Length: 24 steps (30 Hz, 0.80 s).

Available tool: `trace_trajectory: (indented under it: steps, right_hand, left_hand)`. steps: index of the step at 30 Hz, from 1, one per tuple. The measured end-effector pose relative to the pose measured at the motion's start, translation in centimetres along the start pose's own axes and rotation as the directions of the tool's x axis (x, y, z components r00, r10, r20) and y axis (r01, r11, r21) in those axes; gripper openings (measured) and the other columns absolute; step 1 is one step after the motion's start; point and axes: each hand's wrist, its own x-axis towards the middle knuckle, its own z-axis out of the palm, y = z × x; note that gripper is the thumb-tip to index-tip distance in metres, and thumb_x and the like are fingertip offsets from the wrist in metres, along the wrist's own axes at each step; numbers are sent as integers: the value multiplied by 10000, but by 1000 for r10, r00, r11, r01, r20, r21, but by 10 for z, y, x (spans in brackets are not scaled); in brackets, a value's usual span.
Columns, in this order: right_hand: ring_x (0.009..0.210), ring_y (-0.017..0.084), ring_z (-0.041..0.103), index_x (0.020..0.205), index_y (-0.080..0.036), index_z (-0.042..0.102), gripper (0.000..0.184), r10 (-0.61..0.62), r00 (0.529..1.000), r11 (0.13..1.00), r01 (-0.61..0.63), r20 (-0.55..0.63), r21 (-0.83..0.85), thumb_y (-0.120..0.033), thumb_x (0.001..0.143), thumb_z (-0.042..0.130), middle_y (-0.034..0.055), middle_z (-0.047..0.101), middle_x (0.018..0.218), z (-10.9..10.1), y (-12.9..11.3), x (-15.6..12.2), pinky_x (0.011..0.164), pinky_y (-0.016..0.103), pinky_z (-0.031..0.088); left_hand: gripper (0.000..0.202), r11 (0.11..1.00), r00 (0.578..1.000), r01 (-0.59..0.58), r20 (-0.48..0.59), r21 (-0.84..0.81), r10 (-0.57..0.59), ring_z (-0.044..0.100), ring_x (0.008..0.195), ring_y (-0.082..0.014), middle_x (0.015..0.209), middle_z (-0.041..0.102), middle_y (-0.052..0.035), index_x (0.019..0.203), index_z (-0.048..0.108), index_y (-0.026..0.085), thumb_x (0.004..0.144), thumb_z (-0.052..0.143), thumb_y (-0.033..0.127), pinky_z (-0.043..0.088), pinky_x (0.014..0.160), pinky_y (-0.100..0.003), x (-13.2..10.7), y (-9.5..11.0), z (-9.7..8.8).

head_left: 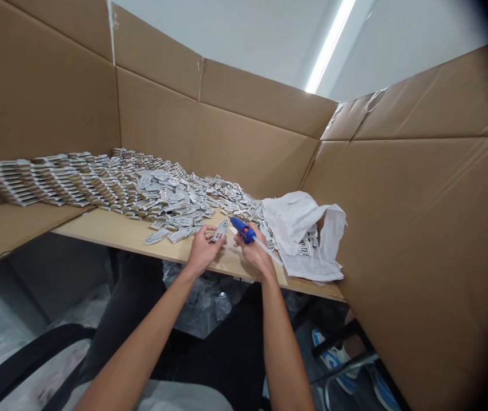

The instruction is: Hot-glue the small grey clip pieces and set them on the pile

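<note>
My left hand (203, 248) is closed on a small grey-white tag piece (220, 230), held up just above the wooden table (115, 231). My right hand (254, 251) grips a blue glue gun (242, 228), its nozzle pointing left toward the tag piece, a white glue stick sticking out behind. The two hands are close together over the table's front edge. A loose heap of the same tag pieces (170, 200) lies just beyond my hands.
Neat stacked rows of tag pieces (51, 180) run along the back left. A crumpled white bag (301, 228) with more pieces lies at the right. Cardboard walls (419, 217) enclose the table. A chair arm (25, 359) and shoes (333, 357) show below.
</note>
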Motion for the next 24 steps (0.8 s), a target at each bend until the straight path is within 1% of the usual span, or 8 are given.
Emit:
trace_trajectory:
  steps: [1,3,5,8,13,17,20,24]
  right_hand:
    - [709,180,583,921,-236,565,172,-16,999,1000,16,36,3,-330,806,651,-20,637,796,0,-2,0,701,288,442]
    - [727,184,588,912,-236,577,177,-45,997,999,45,57,-10,-341,804,670,-17,652,806,2,-3,0,719,296,447]
    - [763,192,604,930,-237,591,201,-49,998,999,49,50,-3,-364,807,686,-8,674,840,4,-3,0,757,310,463]
    - [786,204,623,969,-238,594,253,-10,999,1000,8,49,25,-391,800,702,2,692,876,6,-1,1,781,328,485]
    - [779,207,617,980,-239,570,278,6,1000,999,-6,0,42,-415,801,691,5,683,873,6,-3,2,799,337,490]
    - [742,185,575,939,-240,555,252,-39,999,998,40,-29,47,-455,848,649,-12,640,838,4,-14,1,772,310,473]
    - [770,183,574,974,-236,559,269,-89,995,995,90,-46,33,-470,866,634,-7,644,876,1,-24,-3,770,293,463]
    - [783,186,582,977,-234,566,232,-135,990,990,132,-42,-57,-418,857,639,2,657,893,0,-34,-8,774,289,450]
  left_hand:
    - [566,1000,1000,0,9,-7,0,681,609,-169,789,710,-21,1000,509,198,631,873,426,562,570,-284,0,1,0]
    - [593,1000,999,3,32,-22,-2,672,613,-167,780,712,-22,1003,521,191,598,893,412,553,573,-278,-1,3,-1]
    - [591,1000,1000,5,27,-31,-4,656,594,-157,762,706,-17,1005,529,185,592,893,399,539,569,-269,-1,4,-1]
    - [571,999,1000,7,-23,-45,-8,635,567,-143,732,695,-2,1006,521,186,610,877,389,510,555,-252,-1,5,0]
    - [594,999,999,-2,-52,-51,-1,656,603,-157,732,697,3,1016,499,200,613,882,409,478,556,-237,-1,5,1]
    - [509,998,998,-35,48,45,33,646,605,-162,726,704,-18,952,542,192,650,871,435,449,546,-235,-1,3,-1]
    - [426,992,994,-40,104,120,27,607,556,-153,724,702,-22,908,577,188,674,854,411,445,529,-246,-1,2,-2]
    - [304,981,983,-85,175,175,54,620,633,-158,752,687,-19,857,647,177,685,837,340,456,563,-236,0,3,-4]
